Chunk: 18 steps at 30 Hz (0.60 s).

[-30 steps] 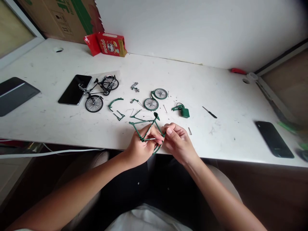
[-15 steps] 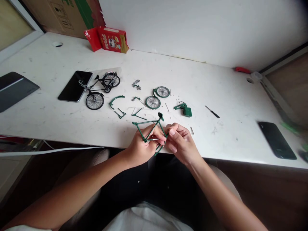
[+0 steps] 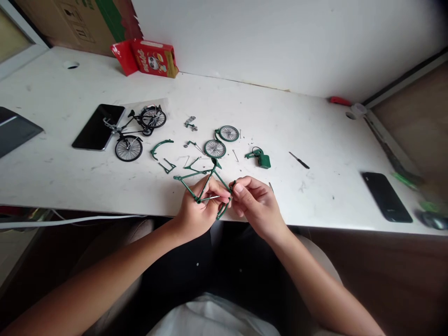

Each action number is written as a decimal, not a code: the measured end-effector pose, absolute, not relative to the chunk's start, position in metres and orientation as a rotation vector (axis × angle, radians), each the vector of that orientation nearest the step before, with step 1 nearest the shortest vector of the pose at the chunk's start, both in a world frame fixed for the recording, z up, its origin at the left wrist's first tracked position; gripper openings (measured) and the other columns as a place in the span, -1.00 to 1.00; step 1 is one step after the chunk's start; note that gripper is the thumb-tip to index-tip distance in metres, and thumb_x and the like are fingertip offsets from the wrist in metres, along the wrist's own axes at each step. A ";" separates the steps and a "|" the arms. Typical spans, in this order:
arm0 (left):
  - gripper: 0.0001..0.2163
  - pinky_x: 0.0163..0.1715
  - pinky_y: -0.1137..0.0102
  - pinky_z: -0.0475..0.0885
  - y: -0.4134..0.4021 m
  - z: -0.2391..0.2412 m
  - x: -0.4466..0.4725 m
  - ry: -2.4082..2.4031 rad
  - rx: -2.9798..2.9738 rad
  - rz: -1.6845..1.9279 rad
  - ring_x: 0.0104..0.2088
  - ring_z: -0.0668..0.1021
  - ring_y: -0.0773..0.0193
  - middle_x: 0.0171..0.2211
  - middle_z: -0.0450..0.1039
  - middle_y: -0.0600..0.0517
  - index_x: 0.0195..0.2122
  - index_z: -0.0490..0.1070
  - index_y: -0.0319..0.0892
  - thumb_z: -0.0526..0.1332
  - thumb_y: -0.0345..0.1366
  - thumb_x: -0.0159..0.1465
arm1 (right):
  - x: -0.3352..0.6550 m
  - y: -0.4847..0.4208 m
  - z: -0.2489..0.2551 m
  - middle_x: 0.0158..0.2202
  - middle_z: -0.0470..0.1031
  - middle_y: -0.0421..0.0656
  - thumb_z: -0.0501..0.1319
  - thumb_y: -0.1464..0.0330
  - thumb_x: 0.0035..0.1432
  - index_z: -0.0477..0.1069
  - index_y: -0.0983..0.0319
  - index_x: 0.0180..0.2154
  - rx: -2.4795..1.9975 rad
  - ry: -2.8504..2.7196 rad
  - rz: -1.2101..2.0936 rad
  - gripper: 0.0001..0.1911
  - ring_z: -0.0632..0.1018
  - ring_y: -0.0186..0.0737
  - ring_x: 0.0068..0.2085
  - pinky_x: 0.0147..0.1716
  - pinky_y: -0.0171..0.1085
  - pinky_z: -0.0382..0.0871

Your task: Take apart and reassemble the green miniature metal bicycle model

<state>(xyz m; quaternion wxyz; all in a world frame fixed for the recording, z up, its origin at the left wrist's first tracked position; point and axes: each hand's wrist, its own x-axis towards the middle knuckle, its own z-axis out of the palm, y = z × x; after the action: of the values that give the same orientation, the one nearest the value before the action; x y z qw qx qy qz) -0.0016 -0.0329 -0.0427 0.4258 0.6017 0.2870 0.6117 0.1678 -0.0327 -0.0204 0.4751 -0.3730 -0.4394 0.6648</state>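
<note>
My left hand [image 3: 199, 210] is closed around a green toy bicycle frame [image 3: 189, 189], which is held tilted over the table's front edge. A green saddle [image 3: 216, 163] tops the frame. My right hand [image 3: 261, 203] pinches at the frame's right end with thumb and forefinger; a small dark tip shows above them, its kind too small to tell. A thin pale rod [image 3: 213, 197] lies by my left fingers. Beyond the hands are two spoked wheels [image 3: 214, 149], a curved green mudguard [image 3: 158, 146], a green forked piece [image 3: 194, 165] and a green boxy part [image 3: 264, 161].
A black toy bicycle [image 3: 129, 148] stands partly over a phone [image 3: 94, 133] on the left. The small screwdriver [image 3: 299, 160] and another dark phone [image 3: 387, 196] lie to the right. At the back is a red carton [image 3: 156, 60]. Several tiny parts are scattered mid-table.
The camera has turned slightly right, so the scene sits further left. The frame tilts a little differently, and a dark tip now shows above my right fingertips. Both hands keep their grip.
</note>
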 end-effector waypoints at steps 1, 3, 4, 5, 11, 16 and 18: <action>-0.89 -0.42 0.49 0.63 -0.034 -0.043 -0.001 0.703 1.492 1.517 -0.42 0.68 0.34 -0.36 0.58 0.05 -0.22 0.47 -0.15 0.28 -0.47 0.47 | 0.168 -0.032 -0.018 -0.47 0.51 -0.27 0.42 0.15 0.36 0.53 0.19 -0.25 -0.925 -1.091 1.601 -0.74 0.45 -0.40 -0.54 -0.55 -0.35 0.24; -0.91 -0.35 0.43 0.68 -0.035 -0.042 0.000 0.703 1.486 1.489 -0.40 0.71 0.32 -0.30 0.63 0.01 -0.20 0.48 -0.16 0.31 -0.46 0.45 | 0.168 -0.032 -0.013 -0.48 0.48 -0.27 0.41 0.11 0.37 0.52 0.19 -0.26 -0.951 -1.103 1.556 -0.71 0.50 -0.37 -0.51 -0.55 -0.34 0.26; -0.92 -0.31 0.41 0.70 -0.036 -0.042 0.000 0.720 1.492 1.482 -0.38 0.73 0.29 -0.28 0.65 0.00 -0.20 0.50 -0.16 0.33 -0.45 0.44 | 0.168 -0.032 -0.012 -0.49 0.46 -0.27 0.41 0.10 0.36 0.51 0.19 -0.26 -0.962 -1.105 1.537 -0.69 0.50 -0.36 -0.50 -0.56 -0.34 0.25; -0.93 -0.29 0.39 0.71 -0.036 -0.041 0.000 0.744 1.503 1.475 -0.35 0.74 0.27 -0.28 0.66 -0.02 -0.20 0.51 -0.16 0.35 -0.44 0.43 | 0.168 -0.031 -0.011 -0.49 0.45 -0.27 0.41 0.09 0.36 0.51 0.19 -0.26 -0.967 -1.110 1.516 -0.69 0.49 -0.36 -0.50 -0.56 -0.34 0.24; -0.91 -0.36 0.37 0.69 -0.035 -0.039 0.001 0.789 1.455 1.459 -0.39 0.71 0.25 -0.30 0.64 -0.03 -0.24 0.52 -0.16 0.38 -0.33 0.42 | 0.172 -0.031 -0.011 -0.39 0.51 -0.23 0.43 0.12 0.33 0.53 0.17 -0.23 -0.943 -1.211 1.421 -0.73 0.47 -0.34 -0.45 -0.44 -0.27 0.35; -0.86 -0.46 0.43 0.61 -0.037 -0.041 0.000 0.849 1.392 1.492 -0.44 0.67 0.29 -0.40 0.59 0.00 -0.30 0.49 -0.17 0.35 -0.34 0.44 | 0.173 -0.029 -0.014 -0.45 0.48 -0.27 0.37 0.14 0.41 0.55 0.17 -0.22 -0.902 -1.269 1.510 -0.76 0.37 -0.39 -0.49 -0.40 -0.30 0.33; -0.85 -0.48 0.44 0.60 -0.038 -0.043 0.000 0.858 1.393 1.504 -0.46 0.66 0.30 -0.42 0.58 0.02 -0.31 0.47 -0.17 0.34 -0.37 0.43 | 0.172 -0.029 -0.017 -0.46 0.47 -0.27 0.38 0.13 0.40 0.54 0.17 -0.23 -0.893 -1.260 1.531 -0.74 0.33 -0.40 -0.51 -0.41 -0.30 0.32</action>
<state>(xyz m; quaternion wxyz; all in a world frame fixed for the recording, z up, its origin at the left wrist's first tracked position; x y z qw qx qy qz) 0.0005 -0.0376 -0.0426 0.4435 0.5618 0.3461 0.6066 0.1722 -0.0293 -0.0170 0.4648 -0.3635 -0.5130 0.6234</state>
